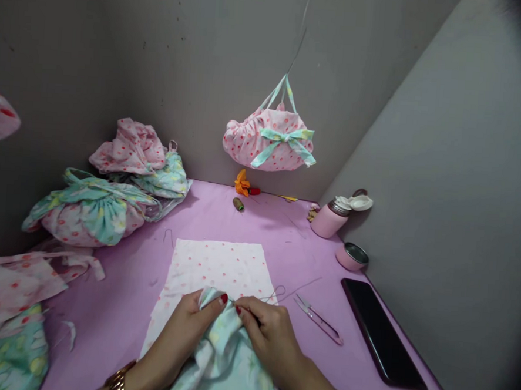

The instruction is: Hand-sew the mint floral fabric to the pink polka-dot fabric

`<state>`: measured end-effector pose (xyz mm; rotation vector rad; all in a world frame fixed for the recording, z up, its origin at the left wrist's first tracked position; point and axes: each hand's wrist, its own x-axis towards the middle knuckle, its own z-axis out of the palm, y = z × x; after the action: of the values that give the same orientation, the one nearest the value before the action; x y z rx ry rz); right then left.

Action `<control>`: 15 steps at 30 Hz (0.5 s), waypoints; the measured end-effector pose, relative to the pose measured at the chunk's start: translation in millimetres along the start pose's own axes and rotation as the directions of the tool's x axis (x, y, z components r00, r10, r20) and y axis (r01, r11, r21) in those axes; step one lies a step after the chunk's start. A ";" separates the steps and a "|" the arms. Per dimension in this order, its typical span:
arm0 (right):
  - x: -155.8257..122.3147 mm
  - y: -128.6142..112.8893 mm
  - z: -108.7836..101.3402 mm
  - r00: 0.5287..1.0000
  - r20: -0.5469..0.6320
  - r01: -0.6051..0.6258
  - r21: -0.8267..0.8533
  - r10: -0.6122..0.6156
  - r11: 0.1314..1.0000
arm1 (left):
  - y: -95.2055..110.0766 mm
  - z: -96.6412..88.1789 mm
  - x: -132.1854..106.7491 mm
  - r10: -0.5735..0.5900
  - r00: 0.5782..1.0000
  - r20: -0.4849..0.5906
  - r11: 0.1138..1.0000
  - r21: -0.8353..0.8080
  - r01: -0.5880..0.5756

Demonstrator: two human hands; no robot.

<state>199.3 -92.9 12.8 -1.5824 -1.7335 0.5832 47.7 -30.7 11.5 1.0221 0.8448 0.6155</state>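
Observation:
A pale pink dotted fabric panel (214, 263) lies flat on the purple table (284, 243). On its near end sits a bunched mint-green floral fabric (224, 357). My left hand (186, 323) pinches the top fold of the mint fabric between thumb and fingers. My right hand (269, 334) is closed in a pinch just right of it, on what looks like a needle with a thin thread (281, 290) trailing off to the right. The fingertips of both hands nearly touch.
Thread snips (319, 320) and a dark phone (382, 338) lie to the right. A pink flask (333, 217) and its cap (352, 256) stand at the back right. Finished fabric bags (96, 208) pile at the left; another bag (270, 140) hangs from the wall. Thread spools (239, 203) lie at the back.

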 end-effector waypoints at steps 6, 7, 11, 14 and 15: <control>0.7 -0.7 0.0 0.998 0.009 -0.065 0.027 0.065 0.998 | -2.9 -4.4 3.8 0.145 0.987 -0.070 0.954 0.274 -0.121; 0.9 -1.1 -0.2 0.998 0.015 -0.068 0.045 0.067 0.997 | -2.9 -5.0 4.1 0.161 0.984 -0.075 0.942 0.309 -0.131; 1.6 -1.0 0.3 0.997 0.008 -0.075 0.062 0.074 0.995 | -2.4 -6.8 5.7 0.172 0.981 -0.084 0.909 0.397 -0.126; 1.8 -0.1 1.5 0.997 0.005 -0.080 0.056 0.080 0.995 | -2.1 -7.3 6.0 0.196 0.977 -0.085 0.880 0.455 -0.137; 1.7 0.0 1.9 0.997 0.005 -0.083 0.053 0.083 0.995 | -1.9 -7.1 5.4 0.207 0.975 -0.081 0.869 0.473 -0.146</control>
<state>198.0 -91.0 12.0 -1.6232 -1.6472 0.6661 44.8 -23.9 6.2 1.5233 1.0500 0.6545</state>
